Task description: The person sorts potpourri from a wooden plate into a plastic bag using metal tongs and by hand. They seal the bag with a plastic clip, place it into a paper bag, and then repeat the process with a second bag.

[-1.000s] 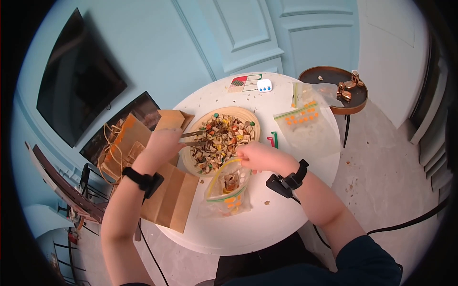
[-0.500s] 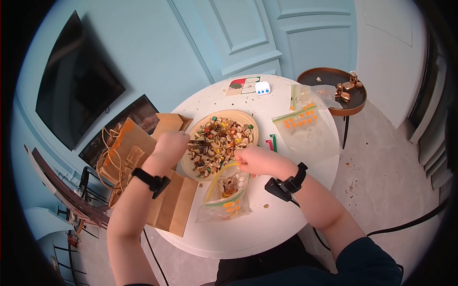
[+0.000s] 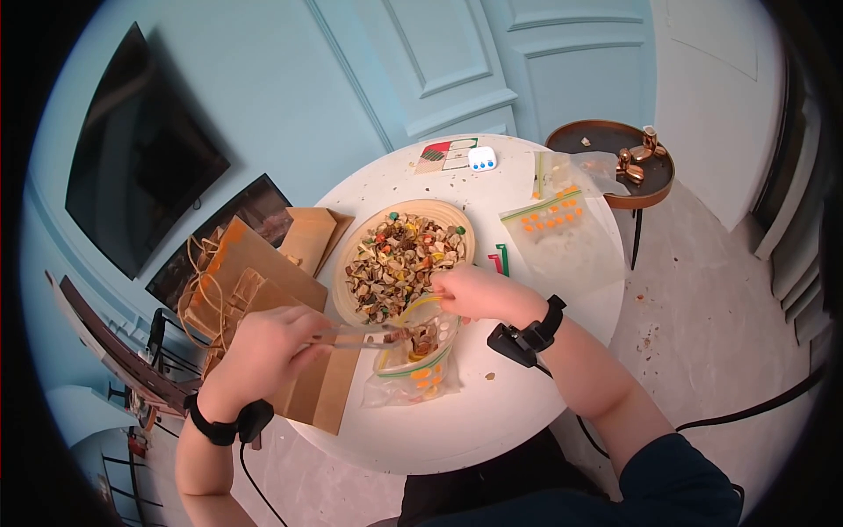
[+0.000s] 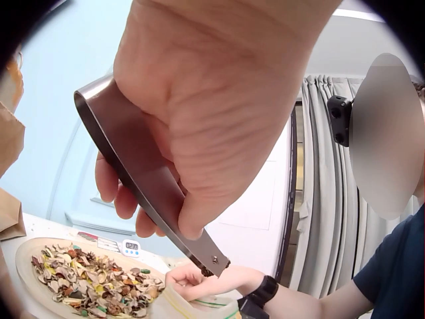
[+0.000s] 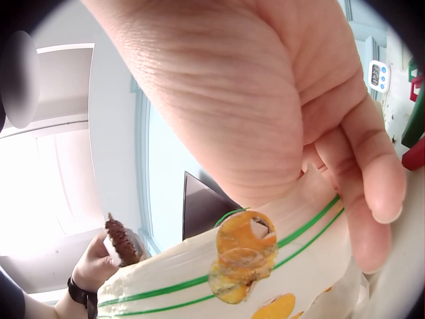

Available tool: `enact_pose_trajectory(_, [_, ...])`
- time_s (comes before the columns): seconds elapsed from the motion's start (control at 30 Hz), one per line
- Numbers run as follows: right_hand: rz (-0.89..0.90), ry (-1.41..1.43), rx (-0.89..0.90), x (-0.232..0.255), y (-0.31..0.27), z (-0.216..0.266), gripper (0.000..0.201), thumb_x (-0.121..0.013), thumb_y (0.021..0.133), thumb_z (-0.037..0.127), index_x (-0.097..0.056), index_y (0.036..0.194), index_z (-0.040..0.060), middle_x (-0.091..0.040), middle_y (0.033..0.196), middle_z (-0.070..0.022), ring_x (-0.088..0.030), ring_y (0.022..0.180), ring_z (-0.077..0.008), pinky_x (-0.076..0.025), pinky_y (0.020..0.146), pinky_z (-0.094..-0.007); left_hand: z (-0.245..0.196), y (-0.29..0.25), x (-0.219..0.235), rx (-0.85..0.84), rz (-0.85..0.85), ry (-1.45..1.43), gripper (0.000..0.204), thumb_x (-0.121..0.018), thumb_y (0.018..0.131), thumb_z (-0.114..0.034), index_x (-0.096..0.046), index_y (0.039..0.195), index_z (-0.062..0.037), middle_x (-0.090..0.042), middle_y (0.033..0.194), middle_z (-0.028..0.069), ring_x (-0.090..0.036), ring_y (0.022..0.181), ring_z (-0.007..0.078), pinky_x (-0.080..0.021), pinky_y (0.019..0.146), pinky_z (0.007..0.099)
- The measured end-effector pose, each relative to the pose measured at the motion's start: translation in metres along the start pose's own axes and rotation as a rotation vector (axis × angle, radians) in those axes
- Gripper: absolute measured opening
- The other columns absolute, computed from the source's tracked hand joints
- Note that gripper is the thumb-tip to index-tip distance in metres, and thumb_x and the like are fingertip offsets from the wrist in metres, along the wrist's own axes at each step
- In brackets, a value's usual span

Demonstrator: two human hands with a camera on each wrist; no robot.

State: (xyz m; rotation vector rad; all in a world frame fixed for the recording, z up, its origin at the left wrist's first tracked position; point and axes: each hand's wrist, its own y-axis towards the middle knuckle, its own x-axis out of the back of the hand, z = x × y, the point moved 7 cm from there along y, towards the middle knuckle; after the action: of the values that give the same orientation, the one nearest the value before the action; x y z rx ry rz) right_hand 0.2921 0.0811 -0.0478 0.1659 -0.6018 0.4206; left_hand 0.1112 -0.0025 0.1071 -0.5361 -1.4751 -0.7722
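My left hand (image 3: 268, 351) grips metal tongs (image 4: 133, 146), their tips over the mouth of a clear zip bag (image 3: 413, 386). A rough brown piece (image 5: 123, 240) shows at the tips, like a bit of pine cone. Orange patches and a green seal line mark the bag, which stands on the table with some brown dried pieces (image 3: 423, 337) inside. Its far rim is pinched by my right hand (image 3: 487, 294), keeping the mouth spread. Just beyond lies a round plate (image 3: 344, 294) heaped with mixed dried potpourri (image 3: 404, 263) in brown, cream, green, yellow and red.
Brown paper bags (image 3: 320, 386) stand and lie along the table's left side. Two more zip bags (image 3: 549, 220) lie at the right, near red and green clips (image 3: 500, 259). A white timer (image 3: 482, 159) sits at the back. Beyond is a side table (image 3: 562, 140) with copper-coloured figurines.
My left hand has drawn the tongs back from the plate toward me, and their tips are now over the bag's mouth. The right hand has stayed at the bag's rim.
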Motion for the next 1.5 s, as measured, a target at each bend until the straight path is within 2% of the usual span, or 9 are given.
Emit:
enact_pose_trajectory(0.13, [0.007, -0.026, 0.017, 0.000, 0.001, 0.000, 0.008, -0.049, 0.082, 0.005, -0.054, 0.084, -0.0012, -0.059, 0.065, -0.0111, -0.062, 0.052, -0.0172, -0.048, 0.047, -0.0307, -0.002, 0.000, -0.006, -0.012, 0.100, -0.022, 0.024, -0.070, 0.074, -0.018, -0.059, 0.092, -0.0052, -0.059, 0.079, 0.0113, -0.058, 0.069, 0.0301, -0.047, 0.061, 0.0367])
enact_pose_trajectory(0.23, [0.008, -0.030, 0.028, -0.001, 0.003, -0.003, 0.008, -0.050, 0.082, 0.005, -0.054, 0.084, -0.0011, -0.059, 0.064, -0.0110, -0.061, 0.051, -0.0173, -0.048, 0.047, -0.0306, 0.007, 0.015, -0.003, -0.026, -0.021, -0.019, 0.027, -0.071, 0.074, -0.019, -0.060, 0.094, -0.0050, -0.059, 0.081, 0.0115, -0.058, 0.070, 0.0294, -0.047, 0.061, 0.0370])
enact_pose_trajectory(0.37, [0.005, -0.006, 0.012, 0.000, 0.002, -0.001, 0.006, -0.050, 0.082, 0.005, -0.053, 0.083, -0.0010, -0.058, 0.064, -0.0109, -0.061, 0.051, -0.0176, -0.048, 0.047, -0.0307, 0.035, 0.051, -0.011, 0.038, -0.040, 0.131, 0.030, -0.068, 0.078, -0.023, -0.057, 0.100, -0.0057, -0.061, 0.088, 0.0115, -0.060, 0.079, 0.0316, -0.049, 0.067, 0.0397])
enact_pose_trajectory(0.47, [0.022, -0.002, 0.003, -0.001, 0.002, -0.002, 0.006, -0.050, 0.082, 0.005, -0.052, 0.083, -0.0009, -0.058, 0.065, -0.0109, -0.061, 0.050, -0.0176, -0.048, 0.047, -0.0312, 0.061, 0.082, -0.034, 0.106, -0.028, 0.301, 0.030, -0.067, 0.078, -0.027, -0.057, 0.096, -0.0048, -0.062, 0.090, 0.0121, -0.061, 0.081, 0.0312, -0.049, 0.067, 0.0400])
enact_pose_trajectory(0.53, [0.014, -0.008, 0.009, -0.001, 0.002, -0.002, 0.007, -0.050, 0.082, 0.005, -0.052, 0.084, -0.0008, -0.058, 0.065, -0.0109, -0.060, 0.050, -0.0175, -0.048, 0.047, -0.0314, 0.080, 0.100, -0.060, 0.130, 0.074, 0.380, 0.030, -0.066, 0.079, -0.030, -0.059, 0.092, -0.0042, -0.063, 0.088, 0.0124, -0.062, 0.081, 0.0300, -0.049, 0.067, 0.0402])
enact_pose_trajectory(0.67, [0.015, -0.013, 0.012, -0.002, 0.003, -0.004, 0.007, -0.051, 0.083, 0.006, -0.052, 0.086, -0.0006, -0.058, 0.065, -0.0109, -0.060, 0.051, -0.0172, -0.047, 0.048, -0.0319, 0.101, 0.123, -0.093, 0.203, 0.124, 0.272, 0.031, -0.066, 0.078, -0.031, -0.058, 0.087, -0.0030, -0.062, 0.084, 0.0130, -0.060, 0.081, 0.0326, -0.047, 0.070, 0.0428])
enact_pose_trajectory(0.93, [0.025, -0.013, 0.013, -0.002, 0.002, -0.003, 0.008, -0.050, 0.084, 0.007, -0.051, 0.086, -0.0002, -0.057, 0.064, -0.0095, -0.060, 0.051, -0.0160, -0.047, 0.047, -0.0299, 0.109, 0.133, -0.108, 0.279, 0.154, 0.357, 0.027, -0.062, 0.083, -0.030, -0.060, 0.088, -0.0030, -0.064, 0.079, 0.0124, -0.063, 0.079, 0.0310, -0.049, 0.068, 0.0421])
enact_pose_trajectory(1.33, [0.044, -0.045, 0.007, -0.003, 0.003, -0.004, 0.008, -0.049, 0.085, 0.008, -0.049, 0.083, 0.0000, -0.057, 0.065, -0.0082, -0.061, 0.053, -0.0149, -0.047, 0.046, -0.0280, 0.104, 0.119, -0.110, 0.224, 0.082, 0.378, 0.027, -0.060, 0.084, -0.031, -0.059, 0.088, -0.0041, -0.064, 0.079, 0.0123, -0.063, 0.077, 0.0306, -0.049, 0.066, 0.0420])
enact_pose_trajectory(1.5, [0.030, -0.053, 0.018, -0.001, 0.002, -0.001, 0.007, -0.049, 0.084, 0.007, -0.047, 0.082, 0.0002, -0.055, 0.064, -0.0075, -0.062, 0.053, -0.0156, -0.047, 0.046, -0.0280, 0.108, 0.123, -0.120, 0.225, 0.123, 0.380, 0.028, -0.060, 0.084, -0.031, -0.059, 0.092, -0.0042, -0.064, 0.080, 0.0124, -0.063, 0.079, 0.0305, -0.049, 0.067, 0.0422])
